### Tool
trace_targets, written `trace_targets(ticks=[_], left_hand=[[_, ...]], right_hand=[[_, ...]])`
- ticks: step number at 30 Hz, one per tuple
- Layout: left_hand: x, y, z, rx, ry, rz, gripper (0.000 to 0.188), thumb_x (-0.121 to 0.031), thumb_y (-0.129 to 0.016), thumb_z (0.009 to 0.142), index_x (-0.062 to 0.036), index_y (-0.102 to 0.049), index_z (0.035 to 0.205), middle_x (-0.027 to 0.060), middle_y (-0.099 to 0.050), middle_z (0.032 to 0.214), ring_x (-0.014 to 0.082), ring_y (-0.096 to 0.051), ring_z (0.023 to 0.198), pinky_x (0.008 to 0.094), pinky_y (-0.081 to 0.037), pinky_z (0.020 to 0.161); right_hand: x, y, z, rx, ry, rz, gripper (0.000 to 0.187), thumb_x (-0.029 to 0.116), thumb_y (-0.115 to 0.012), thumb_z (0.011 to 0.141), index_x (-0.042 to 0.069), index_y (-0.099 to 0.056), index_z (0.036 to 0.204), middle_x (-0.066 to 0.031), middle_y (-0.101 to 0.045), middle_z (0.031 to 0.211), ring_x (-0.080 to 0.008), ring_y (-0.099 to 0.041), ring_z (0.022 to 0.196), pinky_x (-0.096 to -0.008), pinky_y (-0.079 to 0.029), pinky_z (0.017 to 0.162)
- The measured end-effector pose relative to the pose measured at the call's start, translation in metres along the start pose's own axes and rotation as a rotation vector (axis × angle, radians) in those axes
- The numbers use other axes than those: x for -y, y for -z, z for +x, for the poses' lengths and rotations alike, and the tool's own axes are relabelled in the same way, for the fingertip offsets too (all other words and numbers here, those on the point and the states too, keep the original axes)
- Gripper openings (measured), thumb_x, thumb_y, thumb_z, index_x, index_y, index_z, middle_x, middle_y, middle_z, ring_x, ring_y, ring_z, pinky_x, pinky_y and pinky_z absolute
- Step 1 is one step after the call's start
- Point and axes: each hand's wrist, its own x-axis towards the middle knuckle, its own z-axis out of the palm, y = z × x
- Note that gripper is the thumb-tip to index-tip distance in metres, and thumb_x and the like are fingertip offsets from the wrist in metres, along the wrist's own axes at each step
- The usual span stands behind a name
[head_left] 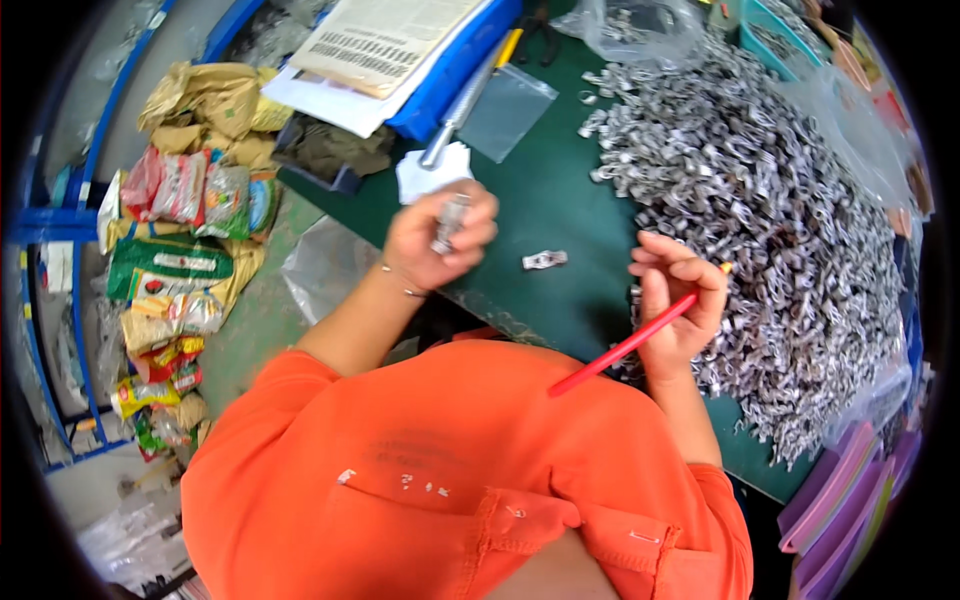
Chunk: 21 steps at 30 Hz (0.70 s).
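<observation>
Head view: your left grip [440, 235] has thumb and fingers closed around a silvery metal piece [450, 222], above the desk [510, 225]. Your right grip [680, 295], half curled, holds a red stick [625, 345] slantwise, presumably keeping fingertips free. A loose piece [544, 260] lies between; the metal heap [780, 220] sits right, likely for easy reach. Held piece: small, shiny, elongated; details blurred.

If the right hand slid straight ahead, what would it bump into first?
Probably the big heap of small, curled, silvery metal pieces; the right hand appears close to its edge, though its height is unclear.
</observation>
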Motion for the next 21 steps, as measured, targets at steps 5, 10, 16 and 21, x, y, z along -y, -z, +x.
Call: trace_targets(ticks=[5, 10, 16, 21], left_hand=[[-0.078, 0.039, -0.101, -0.23, -0.152, 0.354, 0.016, -0.016, -0.053, 0.082, -0.0075, -0.04, 0.082, 0.0058, -0.04, 0.084, 0.0108, -0.043, 0.06, 0.0186, -0.036, 0.043], [-0.06, 0.086, -0.149, -0.991, 0.107, 1.108, 0.025, -0.019, -0.06, 0.08, -0.0032, -0.051, 0.097, 0.0117, -0.055, 0.093, 0.0113, -0.054, 0.071, 0.0195, -0.041, 0.047], [-0.057, 0.007, -0.076, -0.397, 0.779, 1.731, 0.024, -0.017, -0.062, 0.081, 0.0005, -0.059, 0.097, 0.0088, -0.063, 0.088, 0.0094, -0.057, 0.075, 0.0231, -0.044, 0.058], [-0.001, -0.037, 0.027, 0.003, 0.06, 1.672, 0.016, -0.009, -0.066, 0.075, -0.0006, -0.058, 0.085, 0.0055, -0.055, 0.076, 0.014, -0.056, 0.073, 0.026, -0.044, 0.062]], right_hand=[[0.002, -0.002, 0.001, -0.072, -0.033, -0.029, 0.017, -0.005, -0.053, 0.082, 0.002, -0.04, 0.09, -0.0216, -0.056, 0.098, -0.0179, -0.059, 0.077, -0.0277, -0.051, 0.066], [0.005, -0.005, 0.003, -0.019, -0.055, -0.062, 0.018, -0.008, -0.052, 0.082, 0.001, -0.039, 0.09, -0.0211, -0.056, 0.096, -0.0175, -0.059, 0.076, -0.0268, -0.051, 0.065], [0.001, 0.0, 0.0, -0.053, -0.045, -0.079, 0.018, -0.009, -0.053, 0.08, 0.0, -0.04, 0.089, -0.0212, -0.057, 0.095, -0.0171, -0.058, 0.074, -0.0269, -0.051, 0.067], [0.001, -0.002, 0.004, -0.05, -0.035, -0.092, 0.016, -0.008, -0.055, 0.08, -0.001, -0.042, 0.086, -0.0207, -0.058, 0.093, -0.0163, -0.059, 0.073, -0.0261, -0.051, 0.064]])
